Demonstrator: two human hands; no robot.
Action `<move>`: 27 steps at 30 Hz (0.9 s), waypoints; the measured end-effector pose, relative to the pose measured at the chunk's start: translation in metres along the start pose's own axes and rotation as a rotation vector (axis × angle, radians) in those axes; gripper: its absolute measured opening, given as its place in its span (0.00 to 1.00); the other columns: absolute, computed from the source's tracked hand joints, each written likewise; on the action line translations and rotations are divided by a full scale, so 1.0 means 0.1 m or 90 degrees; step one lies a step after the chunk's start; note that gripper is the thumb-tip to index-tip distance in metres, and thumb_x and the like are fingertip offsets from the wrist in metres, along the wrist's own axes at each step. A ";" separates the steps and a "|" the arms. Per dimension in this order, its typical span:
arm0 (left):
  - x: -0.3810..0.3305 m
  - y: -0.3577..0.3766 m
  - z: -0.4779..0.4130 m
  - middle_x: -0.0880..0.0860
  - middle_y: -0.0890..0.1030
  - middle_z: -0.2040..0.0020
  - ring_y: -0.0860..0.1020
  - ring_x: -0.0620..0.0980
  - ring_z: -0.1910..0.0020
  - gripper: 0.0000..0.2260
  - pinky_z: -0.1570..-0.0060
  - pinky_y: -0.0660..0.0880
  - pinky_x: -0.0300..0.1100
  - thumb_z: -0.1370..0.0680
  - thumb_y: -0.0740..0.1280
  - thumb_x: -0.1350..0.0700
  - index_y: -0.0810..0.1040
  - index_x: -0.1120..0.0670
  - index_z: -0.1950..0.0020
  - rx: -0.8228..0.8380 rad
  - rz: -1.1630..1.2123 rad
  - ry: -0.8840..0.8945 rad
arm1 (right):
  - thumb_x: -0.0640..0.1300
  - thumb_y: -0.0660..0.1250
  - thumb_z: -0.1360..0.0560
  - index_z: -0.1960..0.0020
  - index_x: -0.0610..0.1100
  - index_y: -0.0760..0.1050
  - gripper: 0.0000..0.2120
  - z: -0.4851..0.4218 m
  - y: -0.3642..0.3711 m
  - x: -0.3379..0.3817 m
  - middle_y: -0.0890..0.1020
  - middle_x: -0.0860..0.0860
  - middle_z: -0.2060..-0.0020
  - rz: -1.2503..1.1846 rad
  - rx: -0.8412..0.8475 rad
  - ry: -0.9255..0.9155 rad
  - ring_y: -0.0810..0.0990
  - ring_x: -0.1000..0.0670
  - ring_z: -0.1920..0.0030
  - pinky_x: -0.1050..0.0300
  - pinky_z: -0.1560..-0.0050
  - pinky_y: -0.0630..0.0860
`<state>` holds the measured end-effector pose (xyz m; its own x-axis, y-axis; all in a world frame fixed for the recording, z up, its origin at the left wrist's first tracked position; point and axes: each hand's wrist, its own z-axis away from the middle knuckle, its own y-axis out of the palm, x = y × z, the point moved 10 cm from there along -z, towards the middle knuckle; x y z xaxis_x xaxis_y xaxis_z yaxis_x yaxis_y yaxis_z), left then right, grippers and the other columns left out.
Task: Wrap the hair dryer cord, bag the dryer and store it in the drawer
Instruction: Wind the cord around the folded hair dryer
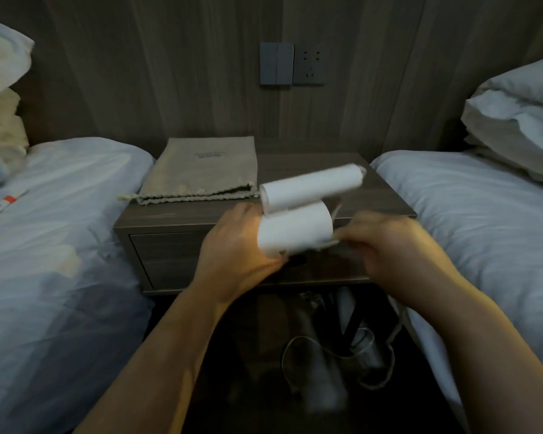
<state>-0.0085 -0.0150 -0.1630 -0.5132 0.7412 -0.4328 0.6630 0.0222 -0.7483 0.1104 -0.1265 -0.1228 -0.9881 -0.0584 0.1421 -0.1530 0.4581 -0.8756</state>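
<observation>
The nightstand (386, 195) is set between two beds (60, 214), against the wall panel (185, 73). The bag (201, 170) is laid on its rear-left corner. The hair dryer (301, 214) is held above its front edge, over the drawer (170, 258).

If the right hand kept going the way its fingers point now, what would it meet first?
The right hand points leftward toward the dryer, which the left hand holds. It would likely meet the dryer's handle first; its fingers already seem to pinch the cord beside it, though blur obscures contact.
</observation>
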 end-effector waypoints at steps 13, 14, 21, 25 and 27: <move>-0.14 0.47 0.16 0.49 0.72 0.41 0.71 0.48 0.44 0.33 0.48 0.72 0.47 0.36 0.74 0.43 0.68 0.45 0.33 0.264 -0.029 0.141 | 0.35 0.66 0.27 0.53 0.48 0.84 0.11 0.06 0.20 -0.25 0.80 0.64 0.64 -0.270 0.158 0.113 0.77 0.68 0.59 0.75 0.57 0.68; -0.14 0.45 0.16 0.49 0.73 0.41 0.72 0.48 0.43 0.33 0.48 0.72 0.46 0.36 0.74 0.43 0.69 0.45 0.33 0.269 -0.008 0.138 | 0.34 0.66 0.27 0.53 0.48 0.84 0.12 0.05 0.18 -0.30 0.80 0.63 0.64 -0.268 0.142 0.121 0.77 0.68 0.59 0.76 0.57 0.68; -0.26 0.43 0.19 0.47 0.73 0.44 0.73 0.45 0.46 0.32 0.49 0.72 0.43 0.39 0.77 0.46 0.71 0.45 0.37 0.307 0.022 0.151 | 0.40 0.67 0.27 0.54 0.52 0.82 0.09 0.04 0.19 -0.60 0.83 0.59 0.57 -0.283 0.036 0.208 0.79 0.60 0.52 0.68 0.48 0.71; -0.29 0.49 0.24 0.46 0.73 0.43 0.73 0.46 0.44 0.39 0.47 0.72 0.42 0.39 0.77 0.45 0.64 0.44 0.31 0.317 0.026 0.160 | 0.46 0.60 0.23 0.54 0.49 0.81 0.11 0.10 0.36 -0.59 0.83 0.55 0.62 -0.252 0.152 0.222 0.80 0.56 0.58 0.60 0.55 0.75; -0.28 0.58 0.29 0.46 0.71 0.35 0.71 0.45 0.39 0.51 0.43 0.70 0.40 0.38 0.77 0.45 0.48 0.42 0.25 0.343 0.032 0.137 | 0.46 0.60 0.23 0.64 0.47 0.78 0.14 0.11 0.37 -0.65 0.78 0.52 0.74 -0.226 0.134 0.252 0.78 0.53 0.67 0.59 0.64 0.72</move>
<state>0.0286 -0.0536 -0.2085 -0.3292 0.8532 -0.4046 0.2838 -0.3193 -0.9042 0.1691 -0.1156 -0.1692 -0.8019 0.1786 0.5702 -0.5135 0.2819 -0.8104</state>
